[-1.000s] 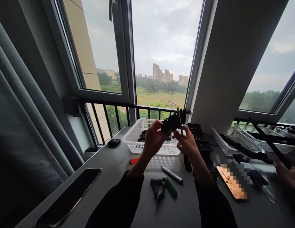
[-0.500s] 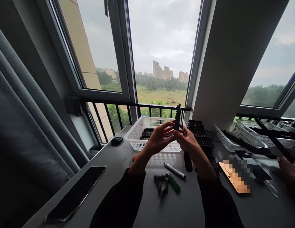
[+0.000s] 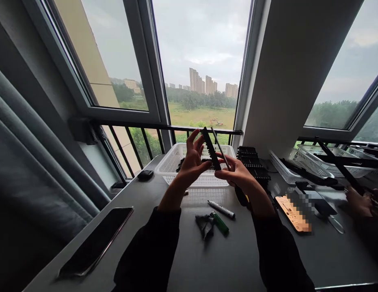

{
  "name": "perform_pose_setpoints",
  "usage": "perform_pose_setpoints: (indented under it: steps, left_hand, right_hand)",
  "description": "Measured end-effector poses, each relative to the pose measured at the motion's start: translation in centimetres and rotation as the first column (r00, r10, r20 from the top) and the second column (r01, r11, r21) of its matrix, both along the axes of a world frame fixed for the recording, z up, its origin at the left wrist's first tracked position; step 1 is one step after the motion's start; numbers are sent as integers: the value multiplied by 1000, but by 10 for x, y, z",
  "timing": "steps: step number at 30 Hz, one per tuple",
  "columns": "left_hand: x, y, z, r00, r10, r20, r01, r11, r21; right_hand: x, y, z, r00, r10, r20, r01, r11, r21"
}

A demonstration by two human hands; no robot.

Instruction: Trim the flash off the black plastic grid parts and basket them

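Above the basket [image 3: 169,163], left hand [image 3: 190,164] holds strip [image 3: 209,147], right hand [image 3: 237,175] screwdriver [image 3: 219,146].

Small hand-assembly bench set up in a high-rise room: long grey table [image 3: 216,263] along the windows [image 3: 201,48], white baskets [image 3: 169,166] and stacks of black toothed parts [image 3: 252,166] at its far edge, curtain [image 3: 30,170] left, towers [image 3: 201,83] outside

The basket [image 3: 172,164] is white, its walls an open lattice. In front of it the toothed strip [image 3: 210,149] is black, and the thin rod [image 3: 219,147] beside it is dark grey. On the plain grey table [image 3: 189,263] nearer than the basket lie a green lighter [image 3: 219,223], a white marker [image 3: 221,210] and a charcoal cloth [image 3: 204,225]. The stacked parts [image 3: 252,167] right of the basket are black. The phone [image 3: 96,242] to the basket's near left is glossy black.
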State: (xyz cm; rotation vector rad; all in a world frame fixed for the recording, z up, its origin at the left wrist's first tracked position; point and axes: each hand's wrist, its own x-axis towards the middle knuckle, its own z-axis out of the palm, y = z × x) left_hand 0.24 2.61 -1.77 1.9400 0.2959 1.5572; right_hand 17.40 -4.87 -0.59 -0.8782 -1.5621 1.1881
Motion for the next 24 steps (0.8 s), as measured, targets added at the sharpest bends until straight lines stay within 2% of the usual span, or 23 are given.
perform_pose_setpoints:
  steps: [3, 6, 10, 13, 17, 20, 22, 24]
  left_hand:
    - [-2, 0, 4, 993, 121, 6, -121, 985, 125]
    - [-6, 0, 6, 985, 172, -18, -165, 967, 192]
    - [-11, 0, 4, 964, 255, -77, -237, 952, 193]
    - [-10, -2, 2, 949, 315, -12, -310, 939, 151]
    - [-5, -6, 4, 947, 289, 144, -298, 953, 48]
    - [-3, -8, 5, 940, 280, 197, -286, 958, 1]
    - [-3, -8, 5, 935, 282, 216, -287, 958, -11]
    - [-3, -7, 5, 930, 284, 233, -288, 957, -17]
  right_hand:
    - [6, 0, -1, 997, 49, 60, -50, 999, 15]
    - [12, -2, 0, 992, 72, 104, -72, 997, -4]
    - [19, -5, 3, 985, 93, 144, -89, 995, -37]
    - [23, -6, 3, 984, 78, 158, -69, 996, -64]
    - [32, -5, 1, 977, -48, 206, 46, 999, 14]
    - [38, -4, 0, 978, -123, 171, 110, 991, 79]
    - [38, -5, 0, 968, -221, 120, 208, 972, 109]
    - [37, -7, 2, 926, -358, 117, 333, 924, 186]
